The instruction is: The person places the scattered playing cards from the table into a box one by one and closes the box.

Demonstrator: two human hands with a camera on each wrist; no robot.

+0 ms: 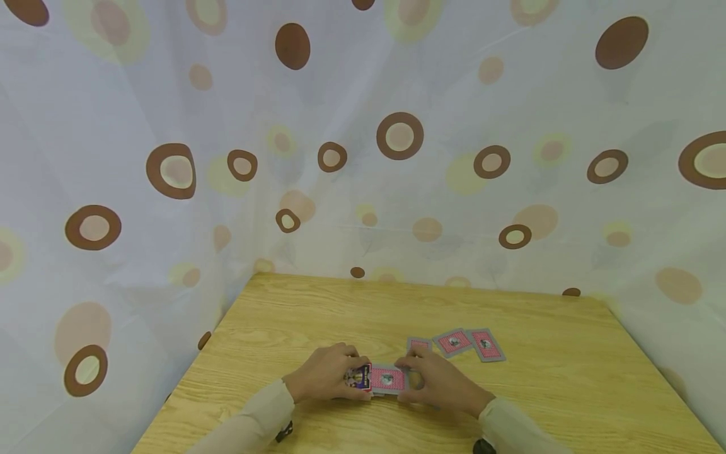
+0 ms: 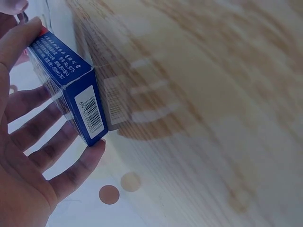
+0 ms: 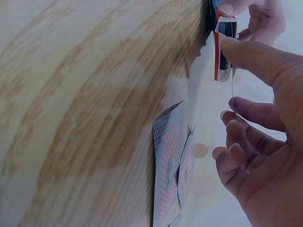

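Just above the wooden table, my left hand (image 1: 324, 375) grips a dark blue playing-card box (image 1: 358, 377), thumb along one long edge and fingers along the other. A barcode shows on the end of the card box (image 2: 91, 113) in the left wrist view. From the open end of the box, towards the right, sticks out a red-backed playing card (image 1: 388, 379). My right hand (image 1: 439, 380) pinches that card between thumb and fingers, and in the right wrist view the thumb lies right at the box's opening. How many cards are inside is hidden.
Beyond my right hand lie more red-backed cards face down: one playing card (image 1: 420, 343) partly behind the hand, a second card (image 1: 452, 342) and a third card (image 1: 486, 345) farther right. A dotted curtain (image 1: 431, 189) surrounds the wooden table (image 1: 544, 391).
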